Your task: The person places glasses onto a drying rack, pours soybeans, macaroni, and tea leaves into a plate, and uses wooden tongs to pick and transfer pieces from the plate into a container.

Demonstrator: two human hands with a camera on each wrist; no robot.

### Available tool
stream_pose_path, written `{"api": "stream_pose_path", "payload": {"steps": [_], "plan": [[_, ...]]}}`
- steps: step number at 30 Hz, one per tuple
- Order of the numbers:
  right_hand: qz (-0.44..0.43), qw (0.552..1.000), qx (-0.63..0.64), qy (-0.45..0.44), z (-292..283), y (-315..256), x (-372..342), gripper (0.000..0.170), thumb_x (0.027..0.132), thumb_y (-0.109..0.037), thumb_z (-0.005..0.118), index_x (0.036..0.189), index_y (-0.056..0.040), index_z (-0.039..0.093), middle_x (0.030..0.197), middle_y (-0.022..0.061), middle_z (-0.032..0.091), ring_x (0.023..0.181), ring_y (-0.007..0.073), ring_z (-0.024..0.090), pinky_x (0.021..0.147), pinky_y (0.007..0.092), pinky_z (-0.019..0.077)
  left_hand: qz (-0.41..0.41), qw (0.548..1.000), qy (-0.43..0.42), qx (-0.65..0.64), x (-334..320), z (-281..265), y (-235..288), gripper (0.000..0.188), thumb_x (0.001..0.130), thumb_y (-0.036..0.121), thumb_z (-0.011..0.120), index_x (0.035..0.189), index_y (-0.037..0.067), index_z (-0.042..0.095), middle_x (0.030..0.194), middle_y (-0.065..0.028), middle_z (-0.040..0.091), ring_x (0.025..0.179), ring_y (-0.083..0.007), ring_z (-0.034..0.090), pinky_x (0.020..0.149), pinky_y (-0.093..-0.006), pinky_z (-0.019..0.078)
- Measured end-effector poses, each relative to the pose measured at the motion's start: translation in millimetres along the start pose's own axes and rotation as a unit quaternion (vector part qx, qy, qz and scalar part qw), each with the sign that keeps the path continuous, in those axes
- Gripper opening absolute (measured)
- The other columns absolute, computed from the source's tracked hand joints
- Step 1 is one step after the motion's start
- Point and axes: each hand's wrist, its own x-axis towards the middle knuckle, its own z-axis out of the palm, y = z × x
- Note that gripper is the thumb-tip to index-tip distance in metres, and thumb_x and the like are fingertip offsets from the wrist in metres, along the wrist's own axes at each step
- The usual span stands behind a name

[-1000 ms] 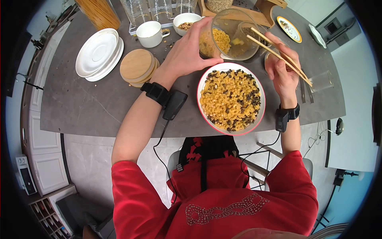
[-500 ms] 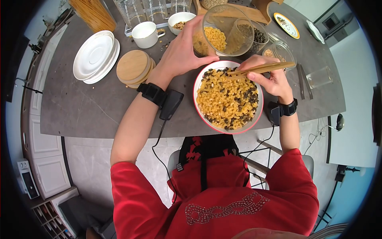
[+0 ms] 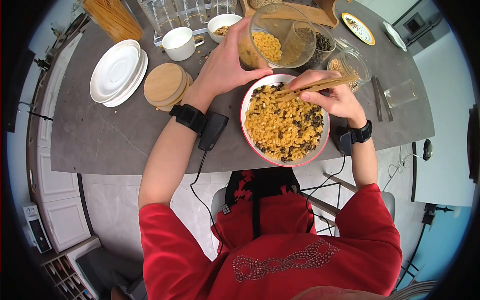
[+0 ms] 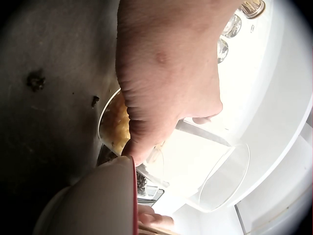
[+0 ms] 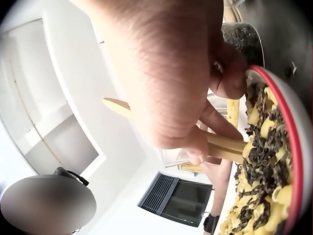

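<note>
Fingers of the right hand [image 3: 334, 98] pinch wooden tongs [image 3: 320, 87], tips at the pasta [image 3: 285, 125] in the red-rimmed bowl [image 3: 245, 125] beneath them. The left hand's [image 3: 224, 66] fingers grip a tilted glass jar [image 3: 272, 22], with more pasta inside, beside them.

- Round wood mats [image 3: 163, 82] in a pile.
- White plates [image 3: 114, 70], stacked just left of the mats.
- White cup [image 3: 179, 46], just behind the mats.
- Tall glasses [image 3: 161, 17], farther behind the mats.
- Long noodles [image 3: 108, 19], behind the mats, leftward.
</note>
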Motion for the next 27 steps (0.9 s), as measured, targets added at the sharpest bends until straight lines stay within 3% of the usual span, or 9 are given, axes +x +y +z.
{"api": "stream_pose_path", "payload": {"steps": [2, 11, 13, 14, 16, 19, 21, 23, 27], "plan": [[-0.023, 1.000, 0.010, -0.002, 1, 1, 2, 0.017, 0.099, -0.010, 0.072, 0.114, -0.0032, 0.075, 0.102, 0.0036, 0.074, 0.085, 0.0082, 0.063, 0.074, 0.0249, 0.0500, -0.003, 1.000, 0.000, 0.000, 0, -2, 0, 0.116, 0.069, 0.044, 0.096, 0.156, 0.009, 0.030, 0.151, -0.0210, 0.053, 0.137, -0.0404, 0.055, 0.111, -0.0482, 0.0489], [0.064, 0.997, -0.031, 0.009, -1, 0, -3, 0.015, 0.099, -0.013, 0.071, 0.112, -0.0057, 0.075, 0.095, -0.0007, 0.072, 0.071, 0.0066, 0.053, 0.063, 0.0239, 0.0424, -0.015, 1.000, -0.008, 0.003, -1, -1, 0, 0.117, 0.069, 0.044, 0.096, 0.157, 0.009, 0.029, 0.153, -0.0203, 0.050, 0.138, -0.0393, 0.054, 0.112, -0.0474, 0.0482], [0.092, 0.995, -0.040, -0.012, -4, -2, -3, 0.016, 0.100, -0.007, 0.068, 0.114, 0.0001, 0.072, 0.106, 0.0077, 0.074, 0.099, 0.0173, 0.069, 0.088, 0.0312, 0.0543, 0.002, 1.000, 0.005, 0.006, -1, 0, -2, 0.116, 0.068, 0.044, 0.096, 0.157, 0.009, 0.030, 0.152, -0.0205, 0.051, 0.138, -0.0398, 0.054, 0.112, -0.0476, 0.0483], [0.093, 0.995, -0.041, -0.010, -2, 0, -3, 0.016, 0.100, -0.007, 0.068, 0.114, 0.0001, 0.072, 0.106, 0.0077, 0.074, 0.099, 0.0173, 0.069, 0.088, 0.0312, 0.0543, 0.003, 1.000, 0.005, 0.006, 0, 0, -1, 0.116, 0.068, 0.044, 0.096, 0.157, 0.009, 0.030, 0.152, -0.0205, 0.051, 0.138, -0.0398, 0.054, 0.112, -0.0476, 0.0483], [0.008, 0.998, 0.020, 0.060, 2, 4, -2, 0.015, 0.101, -0.013, 0.069, 0.111, -0.0027, 0.074, 0.098, 0.0037, 0.075, 0.079, 0.0073, 0.062, 0.067, 0.0231, 0.0461, -0.004, 1.000, 0.001, -0.006, 0, -1, 0, 0.115, 0.069, 0.044, 0.096, 0.157, 0.010, 0.031, 0.152, -0.0208, 0.051, 0.136, -0.0406, 0.055, 0.112, -0.0483, 0.0486], [-0.053, 0.984, 0.123, 0.115, -4, 2, -8, 0.017, 0.104, -0.015, 0.066, 0.110, -0.0009, 0.071, 0.104, 0.0111, 0.077, 0.085, 0.0099, 0.067, 0.070, 0.0240, 0.0489, -0.011, 1.000, 0.005, -0.007, -1, -1, 0, 0.114, 0.069, 0.044, 0.096, 0.157, 0.012, 0.032, 0.151, -0.0207, 0.052, 0.135, -0.0416, 0.056, 0.111, -0.0489, 0.0492], [-0.101, 0.968, 0.211, 0.087, -21, 10, -12, 0.028, 0.107, -0.027, 0.061, 0.123, -0.0038, 0.064, 0.118, 0.0204, 0.075, 0.056, 0.0051, 0.048, 0.053, 0.0198, 0.0390, -0.011, 1.000, -0.001, 0.001, -1, -1, 3, 0.113, 0.069, 0.044, 0.096, 0.155, 0.008, 0.032, 0.148, -0.0222, 0.054, 0.134, -0.0393, 0.057, 0.111, -0.0478, 0.0483], [-0.172, 0.944, 0.215, 0.180, -12, 15, -4, 0.028, 0.107, -0.026, 0.061, 0.127, -0.0066, 0.063, 0.120, 0.0230, 0.074, 0.050, 0.0032, 0.036, 0.047, 0.0190, 0.0327, -0.008, 1.000, -0.007, 0.011, 0, -3, 4, 0.113, 0.070, 0.043, 0.097, 0.153, 0.004, 0.032, 0.145, -0.0237, 0.056, 0.134, -0.0370, 0.058, 0.112, -0.0467, 0.0474], [-0.129, 0.932, 0.192, 0.278, 4, -6, 8, 0.026, 0.108, -0.025, 0.059, 0.128, -0.0076, 0.063, 0.123, 0.0245, 0.072, 0.051, 0.0035, 0.040, 0.048, 0.0191, 0.0346, -0.006, 1.000, -0.008, 0.006, 1, -3, 3, 0.114, 0.070, 0.043, 0.097, 0.154, 0.005, 0.031, 0.145, -0.0239, 0.055, 0.135, -0.0376, 0.057, 0.112, -0.0472, 0.0470]]}}
